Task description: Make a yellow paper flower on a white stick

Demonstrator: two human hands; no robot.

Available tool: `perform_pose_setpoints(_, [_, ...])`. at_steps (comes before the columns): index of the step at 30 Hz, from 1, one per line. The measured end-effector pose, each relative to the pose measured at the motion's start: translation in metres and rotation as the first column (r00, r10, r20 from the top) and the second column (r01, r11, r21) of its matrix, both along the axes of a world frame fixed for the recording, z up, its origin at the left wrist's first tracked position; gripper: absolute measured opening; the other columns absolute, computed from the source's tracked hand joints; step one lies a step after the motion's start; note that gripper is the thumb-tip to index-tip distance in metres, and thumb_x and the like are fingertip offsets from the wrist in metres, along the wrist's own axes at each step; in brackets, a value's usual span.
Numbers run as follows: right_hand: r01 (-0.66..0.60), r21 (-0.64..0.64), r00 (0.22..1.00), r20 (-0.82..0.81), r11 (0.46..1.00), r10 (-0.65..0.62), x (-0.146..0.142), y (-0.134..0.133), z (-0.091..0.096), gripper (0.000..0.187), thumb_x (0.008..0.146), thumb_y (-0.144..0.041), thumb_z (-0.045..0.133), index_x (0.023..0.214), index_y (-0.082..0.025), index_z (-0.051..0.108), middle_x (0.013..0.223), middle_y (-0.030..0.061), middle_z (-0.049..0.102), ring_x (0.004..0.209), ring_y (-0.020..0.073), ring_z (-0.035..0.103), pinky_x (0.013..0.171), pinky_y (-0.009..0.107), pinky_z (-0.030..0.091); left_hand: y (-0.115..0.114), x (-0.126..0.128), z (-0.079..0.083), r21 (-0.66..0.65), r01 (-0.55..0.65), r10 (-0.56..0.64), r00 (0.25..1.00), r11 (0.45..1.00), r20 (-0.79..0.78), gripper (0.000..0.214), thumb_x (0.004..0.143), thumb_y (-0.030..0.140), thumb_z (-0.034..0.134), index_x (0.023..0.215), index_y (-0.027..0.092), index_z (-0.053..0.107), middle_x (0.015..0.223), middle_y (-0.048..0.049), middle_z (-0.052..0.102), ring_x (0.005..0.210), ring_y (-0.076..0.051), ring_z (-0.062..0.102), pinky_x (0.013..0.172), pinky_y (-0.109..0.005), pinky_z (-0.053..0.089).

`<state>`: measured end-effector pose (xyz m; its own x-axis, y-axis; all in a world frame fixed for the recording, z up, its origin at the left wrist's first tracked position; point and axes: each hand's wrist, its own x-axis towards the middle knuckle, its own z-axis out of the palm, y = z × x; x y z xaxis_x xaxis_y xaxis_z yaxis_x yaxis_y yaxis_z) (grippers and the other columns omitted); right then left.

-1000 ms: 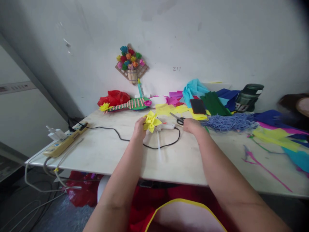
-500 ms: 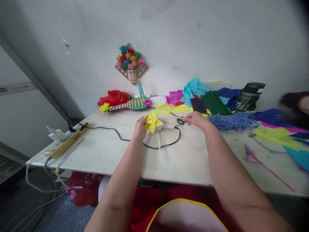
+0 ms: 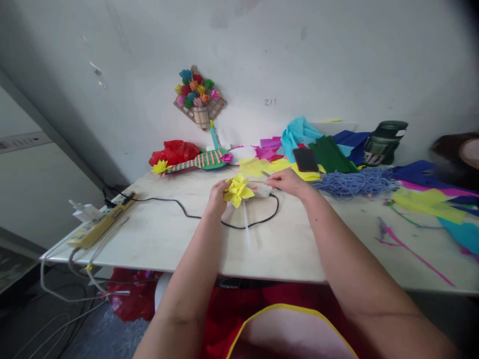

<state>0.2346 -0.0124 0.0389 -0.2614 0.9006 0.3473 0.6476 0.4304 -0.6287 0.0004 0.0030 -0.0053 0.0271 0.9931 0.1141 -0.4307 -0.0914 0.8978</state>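
My left hand (image 3: 218, 198) is closed on a yellow paper flower (image 3: 238, 191), its petals facing me. My right hand (image 3: 287, 182) pinches a thin, light-brown stick-like piece (image 3: 258, 181) that points left toward the flower; whether its tip touches the flower I cannot tell. Below and behind the flower lies a white glue gun (image 3: 261, 190) with an orange mark, partly covered by the flower. A clear glue stick (image 3: 246, 224) extends from it toward me. The scissors (image 3: 265, 174) show only their blade tips, the rest being behind my right hand.
A black cord (image 3: 175, 200) runs from the glue gun to a power strip (image 3: 101, 224) at the left. Behind stand a green paper-covered lute shape (image 3: 209, 160) and a glue bottle (image 3: 215, 135). Rightward lie a phone (image 3: 305, 160), blue shredded strips (image 3: 355, 183), coloured paper and a dark bottle (image 3: 385, 143).
My right hand has moved left with the thin piece, closer to the flower, and now covers the scissors' handles. My left hand still holds the flower in nearly the same place.
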Motion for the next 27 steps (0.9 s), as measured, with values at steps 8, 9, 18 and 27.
perform_pose_setpoints(8, [0.079,0.053,0.995,0.064,0.995,-0.082,0.0016,0.0016,-0.0022,0.028,0.070,-0.044,0.064,0.070,-0.018,0.073,0.064,0.0029,0.067,0.063,0.0152,0.055,0.056,0.024,0.038,-0.0007,0.0007,0.0005,-0.009,-0.006,0.006,1.000,1.000,0.000,0.026,0.054,0.027,0.069,0.075,0.014,0.062,0.063,0.0004,0.061,0.057,-0.011,0.055,0.050,-0.020,0.039])
perform_pose_setpoints(9, [0.079,0.065,0.994,0.066,0.995,-0.084,0.0018,0.0018,-0.0025,0.028,0.070,-0.045,0.064,0.071,-0.018,0.073,0.064,0.0029,0.067,0.064,0.0153,0.056,0.056,0.024,0.039,-0.0010,0.0008,0.0005,-0.007,-0.007,0.007,1.000,1.000,-0.002,0.026,0.054,0.028,0.069,0.075,0.014,0.062,0.063,0.0005,0.061,0.056,-0.011,0.055,0.050,-0.020,0.039])
perform_pose_setpoints(18, [0.092,0.062,0.990,0.099,0.994,-0.098,0.0026,0.0044,-0.0039,0.025,0.070,-0.041,0.064,0.074,-0.019,0.075,0.069,0.0034,0.069,0.064,0.0144,0.056,0.057,0.024,0.039,-0.0030,0.0018,0.0020,-0.014,0.018,-0.019,0.999,1.000,-0.032,0.024,0.053,0.028,0.070,0.071,0.014,0.063,0.061,-0.0003,0.061,0.054,-0.010,0.055,0.049,-0.021,0.038])
perform_pose_setpoints(27, [0.089,0.055,0.991,0.090,0.994,-0.094,0.0018,0.0026,-0.0024,0.022,0.070,-0.038,0.065,0.073,-0.019,0.075,0.069,0.0030,0.069,0.066,0.0145,0.057,0.058,0.024,0.038,-0.0039,0.0012,0.0031,-0.018,0.025,-0.025,0.999,1.000,-0.048,0.023,0.053,0.028,0.069,0.070,0.014,0.062,0.059,-0.0002,0.060,0.052,-0.010,0.053,0.047,-0.020,0.036])
